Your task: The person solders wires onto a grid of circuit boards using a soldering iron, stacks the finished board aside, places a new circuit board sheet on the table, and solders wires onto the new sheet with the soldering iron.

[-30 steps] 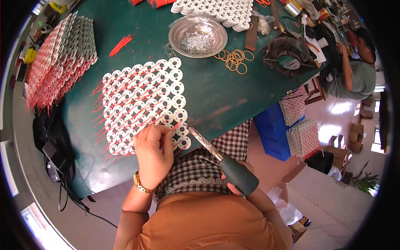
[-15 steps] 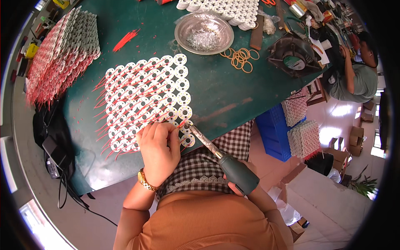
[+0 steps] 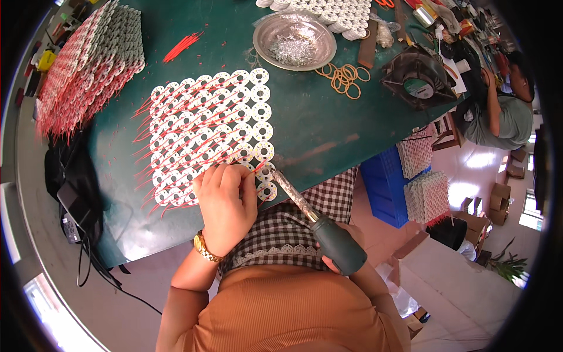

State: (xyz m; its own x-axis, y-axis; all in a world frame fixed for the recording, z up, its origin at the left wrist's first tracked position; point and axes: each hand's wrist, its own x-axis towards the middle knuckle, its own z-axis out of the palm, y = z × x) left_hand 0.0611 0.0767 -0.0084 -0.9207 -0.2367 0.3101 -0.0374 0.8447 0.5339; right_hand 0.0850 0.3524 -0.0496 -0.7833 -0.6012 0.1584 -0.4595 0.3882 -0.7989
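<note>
A grid of small round white circuit boards (image 3: 261, 130) lies on the green table, with red wires slanting left across most of them. My left hand (image 3: 226, 196) rests over the grid's lower part, thumb and fingers pinched on a thin red wire (image 3: 259, 166). The wire's end reaches a board in the rightmost column. My right hand (image 3: 354, 236) is wrapped around the dark green handle of a soldering iron (image 3: 337, 246), which hides part of it. The iron's tip is at the right side of that same board; whether it touches cannot be made out.
A metal bowl (image 3: 263, 51) holds silvery bits. Rubber bands (image 3: 346, 76), a black fan (image 3: 404, 67) and loose red wires (image 3: 182, 47) lie farther back. Wired boards are stacked at left (image 3: 99, 64). A blue crate (image 3: 381, 188) stands beside the table; another person (image 3: 498, 117) sits at right.
The view has shifted slightly, moving the table up and right in the picture. The iron's tip sits a little farther right on the board. Both hands keep their grips.
</note>
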